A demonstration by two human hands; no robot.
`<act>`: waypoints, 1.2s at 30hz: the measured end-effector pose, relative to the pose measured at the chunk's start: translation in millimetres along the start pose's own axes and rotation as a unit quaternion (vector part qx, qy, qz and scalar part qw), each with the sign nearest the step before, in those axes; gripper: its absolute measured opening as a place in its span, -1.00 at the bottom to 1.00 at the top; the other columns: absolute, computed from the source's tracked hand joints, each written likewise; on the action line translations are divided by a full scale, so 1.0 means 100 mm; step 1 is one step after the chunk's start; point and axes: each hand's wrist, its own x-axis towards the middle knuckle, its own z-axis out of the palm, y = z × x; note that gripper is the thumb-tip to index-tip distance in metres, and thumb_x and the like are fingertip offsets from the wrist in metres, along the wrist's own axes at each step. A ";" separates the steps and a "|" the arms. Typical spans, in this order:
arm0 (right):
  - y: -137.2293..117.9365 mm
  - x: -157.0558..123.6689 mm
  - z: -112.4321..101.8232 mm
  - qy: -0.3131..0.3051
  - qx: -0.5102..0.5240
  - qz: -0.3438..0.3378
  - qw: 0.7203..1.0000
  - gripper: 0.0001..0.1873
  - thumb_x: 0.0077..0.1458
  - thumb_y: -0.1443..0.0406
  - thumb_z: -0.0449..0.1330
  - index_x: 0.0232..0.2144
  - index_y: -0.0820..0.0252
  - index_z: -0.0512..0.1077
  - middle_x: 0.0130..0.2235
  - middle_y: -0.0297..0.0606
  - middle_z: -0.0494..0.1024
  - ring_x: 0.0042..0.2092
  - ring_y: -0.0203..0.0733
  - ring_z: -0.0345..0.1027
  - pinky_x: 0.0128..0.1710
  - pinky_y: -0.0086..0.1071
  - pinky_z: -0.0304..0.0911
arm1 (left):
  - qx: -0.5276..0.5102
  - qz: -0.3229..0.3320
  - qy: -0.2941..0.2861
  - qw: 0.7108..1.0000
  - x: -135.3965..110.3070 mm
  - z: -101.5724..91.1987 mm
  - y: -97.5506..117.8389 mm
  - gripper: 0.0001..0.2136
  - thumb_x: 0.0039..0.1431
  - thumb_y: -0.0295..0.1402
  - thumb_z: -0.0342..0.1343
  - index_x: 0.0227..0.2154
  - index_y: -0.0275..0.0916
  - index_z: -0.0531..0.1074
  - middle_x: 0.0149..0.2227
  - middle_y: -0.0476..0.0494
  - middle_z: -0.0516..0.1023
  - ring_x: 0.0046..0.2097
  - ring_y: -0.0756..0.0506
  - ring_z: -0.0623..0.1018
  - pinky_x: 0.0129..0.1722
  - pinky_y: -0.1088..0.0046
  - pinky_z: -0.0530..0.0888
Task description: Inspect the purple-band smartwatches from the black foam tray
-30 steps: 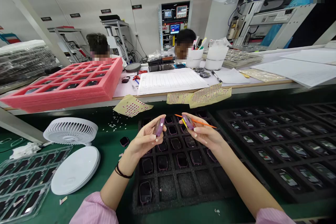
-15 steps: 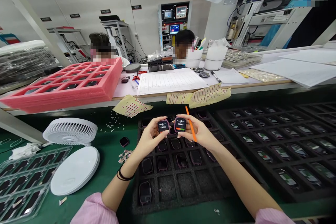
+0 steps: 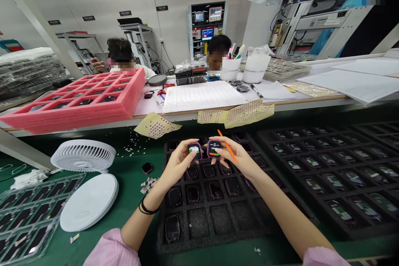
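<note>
The left hand (image 3: 176, 165) is pinching a small purple-cased watch (image 3: 194, 150) between thumb and fingertips, its lit screen facing up toward the camera; the fingers are closing narrowly round the edges of the case. The right hand (image 3: 241, 161) is gripping a second watch (image 3: 214, 148) the same way, its screen showing an orange bar along the lower part. This hand is also carrying an orange stick (image 3: 228, 147), which is slanting up and away just beyond the fingers holding that watch. The two watches are sitting just beside each other, between the two sets of fingertips and nearly touching. Directly beneath the fingers a black foam tray (image 3: 218, 220) is lying on the green mat, and the pockets under the fingertips are holding more watch bodies. Out past the left-hand knuckles a loose watch (image 3: 147, 168) is resting on the mat, and farther that way a white fan (image 3: 83, 156) is lying flat beside a white disc (image 3: 89, 201)
</note>
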 end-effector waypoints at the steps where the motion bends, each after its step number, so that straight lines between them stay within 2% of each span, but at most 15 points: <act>1: 0.00 0.00 0.00 0.005 -0.002 -0.001 1.000 -0.64 0.09 0.21 0.21 -0.04 0.12 0.37 -0.06 -0.09 0.49 -0.43 -0.27 0.47 -0.68 -0.51 0.09 | 0.004 -0.005 0.001 1.000 0.00 0.00 0.00 -0.63 0.20 -0.20 0.07 0.02 -0.24 0.32 -0.24 -0.12 0.43 -0.37 0.04 0.39 -0.48 0.58 0.32; 5: 0.01 0.01 0.00 0.034 -0.007 0.003 0.999 -0.66 0.05 0.19 0.24 -0.11 0.14 0.40 -0.13 -0.12 0.54 -0.51 -0.33 0.43 -0.72 -0.51 0.03 | 0.020 -0.015 0.004 1.000 0.00 -0.01 0.00 -0.64 0.25 -0.18 -0.01 0.03 -0.23 0.33 -0.39 -0.02 0.37 -0.43 0.04 0.39 -0.48 0.55 0.31; 7: 0.02 0.02 0.01 0.042 -0.007 0.006 0.999 -0.67 0.04 0.19 0.25 -0.14 0.16 0.40 -0.16 -0.13 0.56 -0.55 -0.35 0.41 -0.73 -0.52 0.00 | 0.021 -0.015 0.004 1.000 0.00 -0.02 -0.01 -0.64 0.25 -0.18 -0.02 0.04 -0.23 0.33 -0.38 -0.03 0.38 -0.43 0.04 0.39 -0.48 0.54 0.31; 10: 0.01 0.02 0.00 0.035 -0.006 0.006 0.999 -0.65 0.03 0.21 0.26 -0.12 0.16 0.39 -0.14 -0.12 0.54 -0.53 -0.34 0.42 -0.72 -0.53 0.02 | 0.007 -0.016 -0.006 1.000 -0.01 -0.01 -0.01 -0.61 0.22 -0.20 0.04 0.06 -0.24 0.31 -0.25 -0.11 0.44 -0.36 0.02 0.42 -0.44 0.54 0.36; 13: 0.02 0.01 -0.02 0.005 -0.011 0.007 1.000 -0.56 0.00 0.27 0.29 -0.04 0.12 0.35 -0.05 -0.09 0.50 -0.42 -0.28 0.47 -0.69 -0.53 0.10 | -0.001 -0.014 -0.016 1.000 -0.01 0.00 0.00 -0.56 0.15 -0.26 0.13 0.09 -0.23 0.26 -0.08 -0.19 0.44 -0.19 -0.05 0.47 -0.26 0.50 0.43; 16: 0.03 0.01 -0.04 -0.008 -0.016 0.006 1.000 -0.52 -0.03 0.31 0.31 -0.02 0.09 0.34 -0.01 -0.10 0.47 -0.37 -0.26 0.48 -0.67 -0.53 0.12 | 0.004 -0.016 -0.011 1.000 -0.01 0.00 0.00 -0.54 0.12 -0.29 0.16 0.08 -0.24 0.26 -0.05 -0.21 0.44 -0.10 -0.09 0.47 -0.18 0.45 0.45; 19: 0.04 0.02 -0.03 0.015 -0.012 0.011 1.000 -0.59 0.00 0.25 0.29 -0.07 0.13 0.38 -0.07 -0.10 0.51 -0.45 -0.28 0.47 -0.70 -0.53 0.07 | 0.003 -0.024 0.005 1.000 0.01 0.00 -0.01 -0.59 0.12 -0.23 0.15 0.01 -0.26 0.33 -0.14 -0.18 0.49 -0.19 -0.07 0.49 -0.30 0.50 0.46; 23: 0.01 0.02 0.01 0.061 -0.033 0.018 0.997 -0.66 0.02 0.14 0.25 -0.17 0.19 0.45 -0.27 -0.17 0.58 -0.59 -0.32 0.40 -0.75 -0.52 -0.02 | 0.011 -0.048 0.019 0.999 0.02 0.00 0.01 -0.67 0.16 -0.16 0.08 -0.11 -0.27 0.42 -0.32 -0.12 0.52 -0.38 -0.01 0.48 -0.50 0.57 0.38; 26: -0.02 0.02 0.04 0.089 -0.045 0.023 0.995 -0.69 0.02 0.11 0.24 -0.25 0.19 0.48 -0.39 -0.23 0.57 -0.64 -0.34 0.36 -0.76 -0.51 -0.04 | 0.036 -0.052 0.025 0.998 0.01 0.00 0.03 -0.69 0.20 -0.16 0.03 -0.15 -0.26 0.47 -0.33 -0.11 0.53 -0.44 0.02 0.46 -0.55 0.59 0.32; 30: -0.03 0.02 0.04 0.097 -0.050 0.030 0.994 -0.68 0.01 0.10 0.24 -0.26 0.20 0.50 -0.39 -0.22 0.60 -0.66 -0.36 0.31 -0.76 -0.49 -0.02 | 0.054 -0.043 0.018 0.997 0.00 -0.01 0.02 -0.68 0.21 -0.16 0.02 -0.12 -0.24 0.47 -0.29 -0.12 0.53 -0.45 0.04 0.42 -0.54 0.59 0.32; 36: -0.02 0.01 0.00 0.064 -0.063 0.018 0.996 -0.62 0.02 0.10 0.23 -0.15 0.19 0.46 -0.27 -0.16 0.59 -0.59 -0.33 0.40 -0.74 -0.51 -0.03 | 0.053 -0.032 -0.009 0.998 0.02 -0.03 -0.03 -0.65 0.24 -0.17 -0.01 0.01 -0.22 0.38 -0.30 -0.08 0.49 -0.50 0.08 0.39 -0.48 0.55 0.33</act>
